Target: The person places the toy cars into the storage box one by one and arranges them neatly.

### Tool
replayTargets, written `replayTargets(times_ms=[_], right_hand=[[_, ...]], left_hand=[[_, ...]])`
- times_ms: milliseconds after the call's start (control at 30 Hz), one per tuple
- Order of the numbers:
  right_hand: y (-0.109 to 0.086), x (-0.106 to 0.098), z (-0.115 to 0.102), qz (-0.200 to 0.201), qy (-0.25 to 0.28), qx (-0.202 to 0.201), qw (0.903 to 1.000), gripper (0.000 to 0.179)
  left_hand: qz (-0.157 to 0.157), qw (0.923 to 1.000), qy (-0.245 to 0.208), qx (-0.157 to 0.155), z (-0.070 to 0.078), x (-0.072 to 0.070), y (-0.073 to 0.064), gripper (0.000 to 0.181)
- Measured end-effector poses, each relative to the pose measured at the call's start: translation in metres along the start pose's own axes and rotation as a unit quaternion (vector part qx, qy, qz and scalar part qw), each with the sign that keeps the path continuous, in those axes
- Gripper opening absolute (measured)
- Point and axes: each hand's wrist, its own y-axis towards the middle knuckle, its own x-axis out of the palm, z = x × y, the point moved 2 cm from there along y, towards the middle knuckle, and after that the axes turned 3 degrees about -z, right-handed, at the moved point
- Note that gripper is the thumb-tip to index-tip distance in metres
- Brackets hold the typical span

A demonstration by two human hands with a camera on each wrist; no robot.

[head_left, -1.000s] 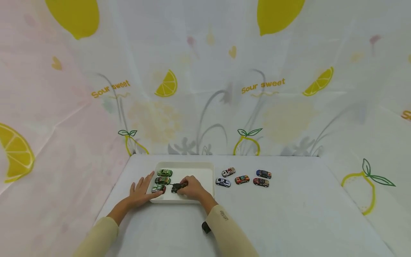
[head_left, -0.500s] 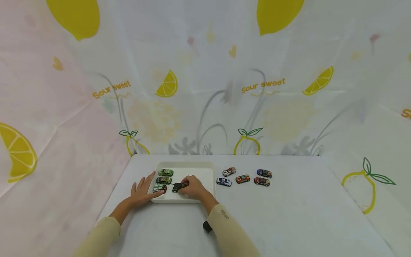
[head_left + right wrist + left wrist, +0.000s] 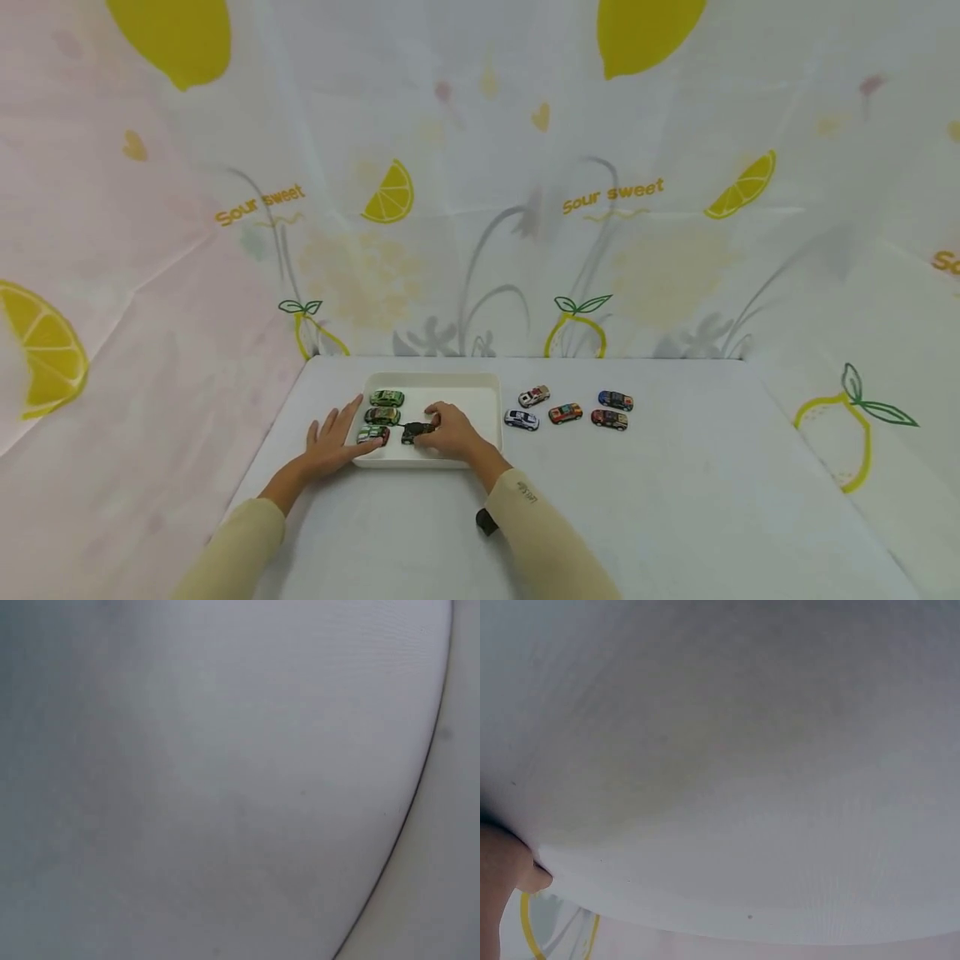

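Pale cloth printed with yellow lemons, and the words "Sour sweet" 2 times in full, hangs behind a white table [image 3: 712,500]. On the table sits 1 shallow white tray [image 3: 468,463], holding 4 toy cars. 3 stand in a column along its left side: a bright green car [image 3: 387,397] at the back, a green and orange car [image 3: 382,416] in the middle and a green and white car [image 3: 372,435] at the front. The 4th, a dark car [image 3: 414,432], is beside the front 2; the right hand [image 3: 452,433] pinches its right end between thumb and curled fingers. The left hand [image 3: 330,446] lies with spread fingers at the tray's left wall, gripping nothing, its thumb reaching over to the front car. Right of the tray are 5 more cars: 1 white and red [image 3: 534,396], 1 white and blue [image 3: 521,420], 1 orange-red [image 3: 566,413], 1 blue [image 3: 616,401], 1 red and black [image 3: 610,419].
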Motion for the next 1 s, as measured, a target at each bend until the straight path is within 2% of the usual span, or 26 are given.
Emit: replayTargets(times_ms=[100,167,300,400,500,567,700,900,1000], right_hand=[[-0.006,-0.01,0.003,0.026,-0.031,0.003,0.9992,0.062],[-0.011,-0.016,0.004,0.039,-0.057,-0.002,0.9976,0.064],[-0.022,-0.027,0.0,0.045,-0.113,-0.046,0.9915,0.068],[-0.03,-0.039,-0.004,0.059,-0.179,-0.098,0.9771,0.072],[-0.038,-0.056,-0.002,0.082,-0.252,-0.135,0.9546,0.075],[-0.043,-0.069,0.003,0.093,-0.293,-0.145,0.9406,0.077],[-0.053,-0.096,0.02,0.1,-0.341,-0.139,0.9242,0.08],[-0.07,-0.137,0.047,0.099,-0.366,-0.1,0.9201,0.086],[-0.075,-0.151,0.057,0.111,-0.364,-0.099,0.9196,0.086]], left_hand=[[-0.002,0.9999,0.0,0.014,0.006,0.003,0.007,0.104],[0.001,0.9998,0.002,0.018,0.008,0.004,0.009,0.103],[0.028,0.9993,0.01,0.024,0.004,0.003,0.007,0.098],[0.06,0.9971,0.031,0.035,-0.001,0.001,0.0,0.09],[0.084,0.9935,0.058,0.051,-0.004,0.0,-0.007,0.081],[0.095,0.9912,0.07,0.06,-0.006,0.001,-0.012,0.077],[0.112,0.9885,0.063,0.08,-0.007,0.004,-0.02,0.071],[0.136,0.9829,0.052,0.112,-0.002,0.013,-0.022,0.069],[0.149,0.9804,0.048,0.119,-0.002,0.014,-0.024,0.068]])
